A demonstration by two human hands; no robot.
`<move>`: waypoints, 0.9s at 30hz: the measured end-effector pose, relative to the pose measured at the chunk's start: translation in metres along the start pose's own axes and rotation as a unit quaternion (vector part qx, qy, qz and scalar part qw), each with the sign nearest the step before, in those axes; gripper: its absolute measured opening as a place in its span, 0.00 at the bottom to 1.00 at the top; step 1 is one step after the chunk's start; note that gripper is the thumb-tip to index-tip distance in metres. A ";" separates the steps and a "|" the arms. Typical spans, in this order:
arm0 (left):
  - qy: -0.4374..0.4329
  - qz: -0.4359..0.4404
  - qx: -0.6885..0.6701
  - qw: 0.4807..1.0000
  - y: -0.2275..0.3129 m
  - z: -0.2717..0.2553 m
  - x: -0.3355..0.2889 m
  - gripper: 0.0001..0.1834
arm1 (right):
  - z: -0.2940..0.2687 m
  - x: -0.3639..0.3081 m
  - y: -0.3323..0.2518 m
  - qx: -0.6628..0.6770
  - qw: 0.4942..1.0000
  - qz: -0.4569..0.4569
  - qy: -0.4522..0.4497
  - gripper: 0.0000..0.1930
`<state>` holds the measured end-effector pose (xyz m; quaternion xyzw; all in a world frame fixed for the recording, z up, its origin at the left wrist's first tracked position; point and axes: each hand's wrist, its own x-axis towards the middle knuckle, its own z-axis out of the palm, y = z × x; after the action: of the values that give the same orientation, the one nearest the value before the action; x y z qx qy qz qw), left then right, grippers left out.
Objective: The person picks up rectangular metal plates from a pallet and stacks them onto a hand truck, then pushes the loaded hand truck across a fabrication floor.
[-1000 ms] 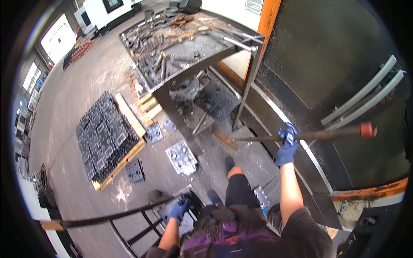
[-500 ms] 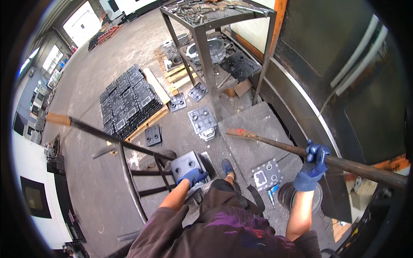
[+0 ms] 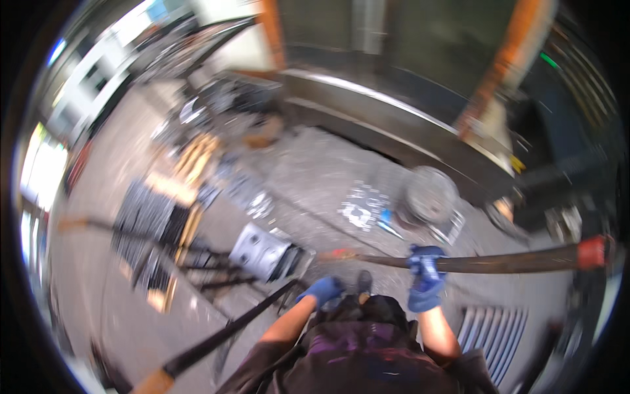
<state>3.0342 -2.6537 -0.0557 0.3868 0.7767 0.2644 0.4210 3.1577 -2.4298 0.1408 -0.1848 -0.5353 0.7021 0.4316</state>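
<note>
My right hand [image 3: 426, 279], in a blue glove, is closed around a long brown pole [image 3: 499, 263]. The pole runs nearly level across the right side, with red marks at both visible ends. My left hand [image 3: 321, 290], also gloved in blue, hangs in front of my body; blur hides how its fingers lie. Beside it, a stack of grey metal plates [image 3: 259, 251] with round holes sits at the end of a dark metal cart frame [image 3: 220, 269]. One of the cart's handles [image 3: 197, 351], orange-tipped, passes to the left of my left forearm.
A round drum [image 3: 430, 197] stands ahead to the right, near a blue tool [image 3: 388, 224] and a plate with holes [image 3: 359, 209] on the floor. Stacked dark plates [image 3: 141, 217] lie at left. A machine's low wall [image 3: 380, 108] borders the far side. A slatted grate [image 3: 495, 338] lies at right.
My view has swung to the right and blurred. My left hand has come off the plates toward my body. My right hand still grips the pole, now nearer my middle and more level.
</note>
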 end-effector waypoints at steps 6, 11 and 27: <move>0.031 -0.062 -0.149 0.986 -0.158 0.088 -0.046 0.22 | -0.097 -0.091 -0.036 -0.070 0.990 0.066 0.100 0.03; -0.120 -0.373 -0.154 0.907 -0.174 0.102 -0.084 0.18 | -0.206 -0.152 -0.101 -0.190 0.934 -0.050 0.299 0.06; -0.086 0.011 -0.170 0.982 0.153 0.230 0.008 0.12 | -0.441 -0.136 -0.270 -0.079 0.891 -0.218 0.390 0.07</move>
<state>3.2871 -2.5412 -0.0630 0.3395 0.6773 0.3629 0.5425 3.6621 -2.2633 0.2014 -0.3557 -0.4041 0.4174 0.7321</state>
